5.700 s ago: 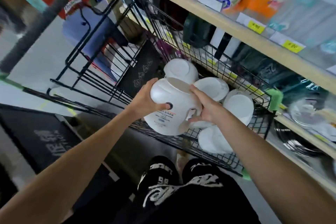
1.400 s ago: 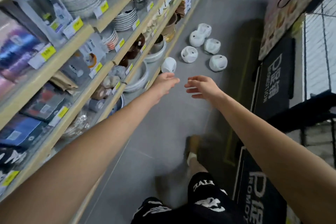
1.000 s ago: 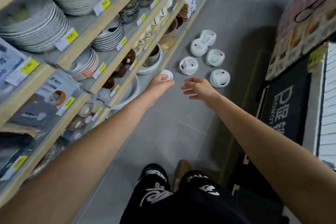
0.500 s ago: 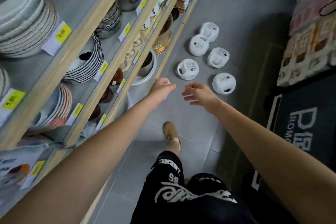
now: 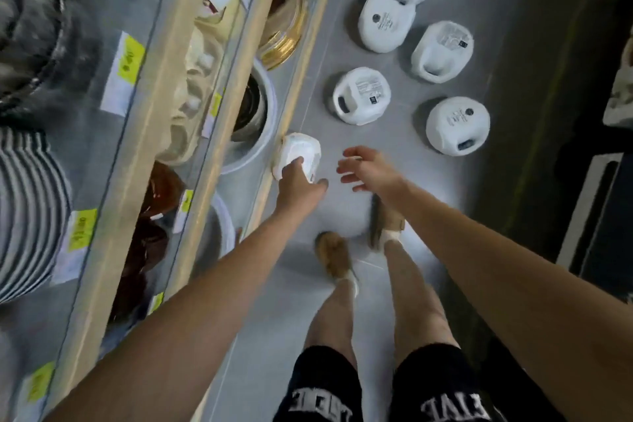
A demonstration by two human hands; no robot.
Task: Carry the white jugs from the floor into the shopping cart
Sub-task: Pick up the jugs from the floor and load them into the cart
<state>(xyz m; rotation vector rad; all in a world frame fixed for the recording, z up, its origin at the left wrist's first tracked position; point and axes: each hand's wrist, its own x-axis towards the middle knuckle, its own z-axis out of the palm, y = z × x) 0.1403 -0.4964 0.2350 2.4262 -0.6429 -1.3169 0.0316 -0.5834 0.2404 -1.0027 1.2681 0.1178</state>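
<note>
Six white jugs (image 5: 361,95) are on the floor (image 5: 342,134), upper centre and right; the cart is out of view. Left grip (image 5: 298,181) reaches the nearest jug (image 5: 297,151) at frame centre; closure cannot be told. Right grip (image 5: 366,169) is wide and empty. All six judged outstanding.

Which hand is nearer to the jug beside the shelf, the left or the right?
Left. The left hand reaches onto that jug; the right hand is apart from it, to its right.

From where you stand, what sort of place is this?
Probably a homeware aisle in a shop: light wooden shelves carry small yellow price labels and a stack of striped round plates, and white plastic jugs sit on the grey floor.
</note>
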